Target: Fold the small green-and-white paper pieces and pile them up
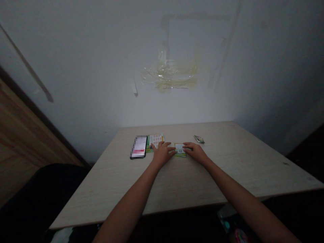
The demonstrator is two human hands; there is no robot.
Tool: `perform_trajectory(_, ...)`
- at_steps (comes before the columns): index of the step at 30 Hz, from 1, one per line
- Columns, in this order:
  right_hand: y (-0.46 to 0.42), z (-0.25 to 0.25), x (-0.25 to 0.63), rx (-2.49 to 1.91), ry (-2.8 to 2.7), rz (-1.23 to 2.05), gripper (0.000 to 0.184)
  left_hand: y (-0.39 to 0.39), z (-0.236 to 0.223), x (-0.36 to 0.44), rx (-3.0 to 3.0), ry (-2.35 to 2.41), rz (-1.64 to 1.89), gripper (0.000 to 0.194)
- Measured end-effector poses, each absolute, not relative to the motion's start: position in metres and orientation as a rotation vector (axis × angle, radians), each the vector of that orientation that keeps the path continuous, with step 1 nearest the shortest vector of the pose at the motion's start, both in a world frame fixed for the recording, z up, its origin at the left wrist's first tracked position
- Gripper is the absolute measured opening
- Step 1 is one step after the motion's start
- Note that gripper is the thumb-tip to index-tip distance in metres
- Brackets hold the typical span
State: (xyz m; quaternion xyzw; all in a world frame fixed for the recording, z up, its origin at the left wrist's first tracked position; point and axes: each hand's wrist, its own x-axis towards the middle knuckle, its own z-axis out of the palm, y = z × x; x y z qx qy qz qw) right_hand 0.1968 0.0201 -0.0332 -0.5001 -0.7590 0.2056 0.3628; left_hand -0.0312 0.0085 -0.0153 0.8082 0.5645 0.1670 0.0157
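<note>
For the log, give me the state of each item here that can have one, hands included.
Phone: lying flat, screen lit
Printed sheet: flat beside the phone
Small green-edged paper: on the tabletop, between the hands
Folded paper piece: partly raised
Left hand: at the small paper's left edge
Right hand: at its right edge

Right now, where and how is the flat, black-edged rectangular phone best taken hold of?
Probably by both long edges at the near end, the left hand coming from the near side. The phone lies flat, and that end reaches nearer than the green-and-white printed paper sheet along its right edge, so fingers should fit there.
</note>
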Motion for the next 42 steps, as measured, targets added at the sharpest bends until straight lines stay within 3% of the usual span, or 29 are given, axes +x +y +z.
perform_trajectory(42, 0.024, -0.034, 0.193, -1.275, -1.966, 0.423, 0.019, 0.023, -0.006, -0.030, 2.696, 1.515, 0.412, 0.027)
